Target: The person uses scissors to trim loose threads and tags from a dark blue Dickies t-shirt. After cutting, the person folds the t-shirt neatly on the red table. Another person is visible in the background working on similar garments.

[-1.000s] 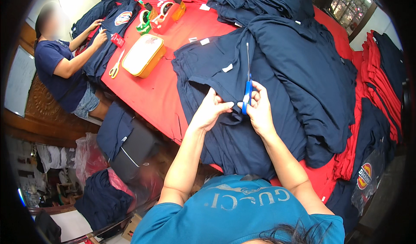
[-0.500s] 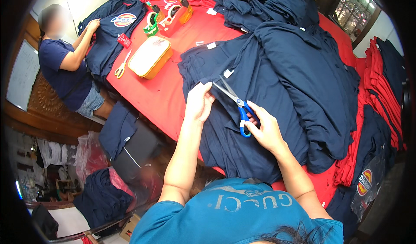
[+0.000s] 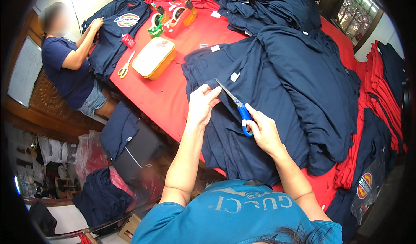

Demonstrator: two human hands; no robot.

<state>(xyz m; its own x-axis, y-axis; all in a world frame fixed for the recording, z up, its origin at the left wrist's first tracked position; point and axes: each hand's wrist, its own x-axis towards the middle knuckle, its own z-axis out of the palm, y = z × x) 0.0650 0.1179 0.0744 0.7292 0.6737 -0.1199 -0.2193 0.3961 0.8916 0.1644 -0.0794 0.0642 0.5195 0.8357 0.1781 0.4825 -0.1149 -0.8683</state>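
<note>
A navy garment (image 3: 247,135) lies spread before me on the red-covered table. In my right hand (image 3: 265,133) are blue-handled scissors (image 3: 244,113), their blades nearly closed and pointing away to the left over the cloth. My left hand (image 3: 201,103) is closed in a pinch just left of the blade tips, against the navy cloth. Whether its fingertips grip a fold of cloth or a thread is too small to tell. A small white label (image 3: 235,77) shows on the garment just beyond the blades.
A yellow box with a white lid (image 3: 154,58), yellow-handled scissors (image 3: 125,69) and tape dispensers (image 3: 175,23) stand on the red table cover (image 3: 149,103). Navy garments (image 3: 268,10) are heaped at the back. Another person (image 3: 71,60) handles a navy garment at the far left.
The scissors have gone from open blades to nearly closed ones. Both hands stay close to the same spot on the garment, and the view has shifted slightly.
</note>
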